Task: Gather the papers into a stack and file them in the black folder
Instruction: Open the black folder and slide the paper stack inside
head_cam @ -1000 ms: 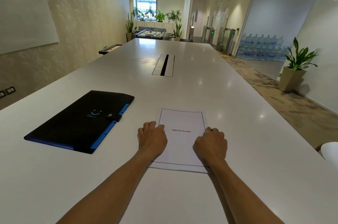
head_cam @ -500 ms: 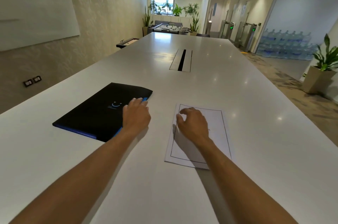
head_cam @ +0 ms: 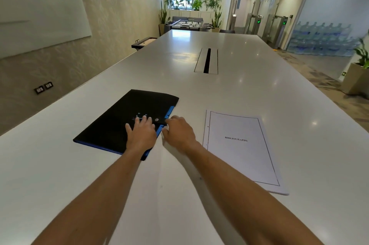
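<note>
Left hand [head_cam: 142, 134] flat, fingers spread on black folder [head_cam: 119, 122], right hand [head_cam: 178, 132] curled at its snap strap, grip unclear, papers [head_cam: 241, 150] stacked just right on white counter [head_cam: 259, 85], untouched.

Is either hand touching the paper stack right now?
No, both the left hand and right hand are at the black folder; the papers lie untouched.
</note>
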### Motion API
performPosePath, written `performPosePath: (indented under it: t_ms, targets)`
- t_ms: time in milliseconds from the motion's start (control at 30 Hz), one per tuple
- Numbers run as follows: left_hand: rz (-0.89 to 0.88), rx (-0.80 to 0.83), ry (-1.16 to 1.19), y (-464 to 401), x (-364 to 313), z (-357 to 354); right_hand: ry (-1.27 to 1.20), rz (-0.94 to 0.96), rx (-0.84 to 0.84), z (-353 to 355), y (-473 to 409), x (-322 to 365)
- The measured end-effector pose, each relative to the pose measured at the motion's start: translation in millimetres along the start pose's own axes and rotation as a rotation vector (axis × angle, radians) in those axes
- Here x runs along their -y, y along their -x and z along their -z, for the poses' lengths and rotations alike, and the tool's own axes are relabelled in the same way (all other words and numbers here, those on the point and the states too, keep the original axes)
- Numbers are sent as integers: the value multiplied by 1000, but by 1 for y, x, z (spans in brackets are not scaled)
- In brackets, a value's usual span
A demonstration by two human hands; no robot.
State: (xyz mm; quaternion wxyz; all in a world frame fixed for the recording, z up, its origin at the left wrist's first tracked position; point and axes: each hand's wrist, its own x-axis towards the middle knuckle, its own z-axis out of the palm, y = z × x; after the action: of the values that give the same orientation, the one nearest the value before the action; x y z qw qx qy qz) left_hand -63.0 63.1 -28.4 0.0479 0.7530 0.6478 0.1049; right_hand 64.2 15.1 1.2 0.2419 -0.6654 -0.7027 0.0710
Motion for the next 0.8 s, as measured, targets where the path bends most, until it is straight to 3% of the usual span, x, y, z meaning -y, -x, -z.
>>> performPosePath:
  t_ms: [367,533,667,800]
  targets:
    - [-66,-64,-34,11,-50,2,237,-5,-24,2,-17,-26]
    - [-213,-247,74,1,-33,-7,286,1,-17,5,-19,-25]
    - [-163,-140,264,4,-36,-11,371,23,-11,8,-23,-21]
    - [-136,-84,257,4,-37,-10,469,86,7,5,-22,-15]
